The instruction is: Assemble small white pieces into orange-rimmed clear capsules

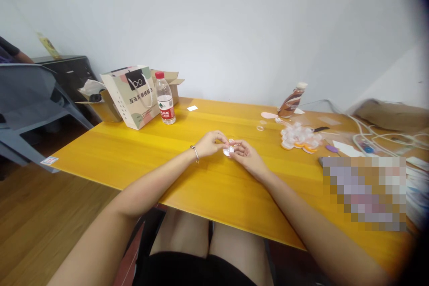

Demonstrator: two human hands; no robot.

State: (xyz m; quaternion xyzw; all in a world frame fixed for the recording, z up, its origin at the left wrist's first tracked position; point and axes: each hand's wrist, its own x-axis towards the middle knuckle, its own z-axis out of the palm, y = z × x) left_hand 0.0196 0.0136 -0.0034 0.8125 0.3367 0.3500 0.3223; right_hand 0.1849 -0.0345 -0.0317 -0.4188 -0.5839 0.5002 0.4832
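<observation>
Above the middle of the yellow table [201, 178], both hands meet at a small white round piece [228, 151], too small to make out its kind. My left hand [212, 144], with a bracelet at its wrist, pinches the piece's upper left edge between thumb and fingers. On the other side, my right hand [247, 155] is closed on the right edge, its fingers curled. Part of the piece is hidden by the fingertips. Just behind it a small pale ring shape shows, partly covered.
At the back left stand a paper bag [132, 98], a water bottle [165, 100] and cardboard boxes. To the right are a coffee bottle [291, 100], a cluster of clear plastic pieces [298, 136], a small ring [260, 128], white cables [378, 132] and a pixelated patch.
</observation>
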